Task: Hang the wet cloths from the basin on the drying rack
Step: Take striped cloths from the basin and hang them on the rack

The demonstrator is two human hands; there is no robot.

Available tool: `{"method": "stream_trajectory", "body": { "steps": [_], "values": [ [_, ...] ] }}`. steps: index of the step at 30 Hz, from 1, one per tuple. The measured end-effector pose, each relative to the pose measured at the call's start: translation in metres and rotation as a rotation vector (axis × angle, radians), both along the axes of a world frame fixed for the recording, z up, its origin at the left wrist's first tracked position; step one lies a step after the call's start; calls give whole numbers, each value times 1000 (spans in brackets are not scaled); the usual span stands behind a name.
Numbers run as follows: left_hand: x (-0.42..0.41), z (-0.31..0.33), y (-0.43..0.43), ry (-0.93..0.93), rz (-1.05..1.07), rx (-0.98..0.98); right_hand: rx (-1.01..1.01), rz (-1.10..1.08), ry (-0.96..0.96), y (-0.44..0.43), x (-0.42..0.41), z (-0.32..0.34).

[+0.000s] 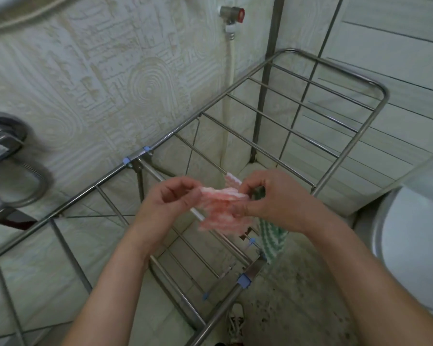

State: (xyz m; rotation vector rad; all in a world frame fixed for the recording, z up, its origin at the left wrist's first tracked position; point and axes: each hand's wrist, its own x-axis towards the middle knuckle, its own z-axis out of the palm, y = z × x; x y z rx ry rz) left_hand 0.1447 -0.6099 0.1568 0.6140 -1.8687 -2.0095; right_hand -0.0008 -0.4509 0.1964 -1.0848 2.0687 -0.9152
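Observation:
A pink-and-white striped cloth (223,211) is stretched between both hands above the middle of the metal drying rack (335,171). My left hand (168,201) pinches its left edge. My right hand (268,196) pinches its right edge, with fingers curled round the fabric. A green-and-white striped cloth (270,238) hangs over a rack bar just below my right hand, partly hidden by that wrist. The basin does not show in this view.
A white round vessel with a metal rim (410,245) stands at the right edge. A tap with a red knob (233,15) and a white hose run down the patterned wall. A grey device with a hose (3,146) hangs at left. Below lies stained floor.

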Motion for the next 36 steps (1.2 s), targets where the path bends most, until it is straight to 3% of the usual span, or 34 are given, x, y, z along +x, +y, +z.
{"method": "stream_trajectory", "body": {
  "steps": [3, 6, 11, 17, 22, 27, 32, 36],
  "values": [
    [4, 11, -5, 41, 76, -99, 75, 56, 240, -6, 3, 6],
    [5, 24, -5, 66, 124, -273, 83, 91, 332, -5, 9, 10],
    [16, 32, -17, 62, 235, -411, -28, 138, 41, -5, 21, 12],
    [29, 37, -27, 40, 251, -500, -96, 339, -29, -7, 49, 21],
    [13, 12, -40, -154, 197, -623, 48, 279, -15, -2, 46, -10],
    [-16, -44, -30, -392, 68, -670, 258, 175, -161, 19, 37, -53],
    [-23, -62, -21, -423, 3, -626, 305, 271, -130, 34, 37, -68],
    [-35, -73, -21, -419, 57, -643, 274, 146, -151, 44, 26, -73]
  ]
}}
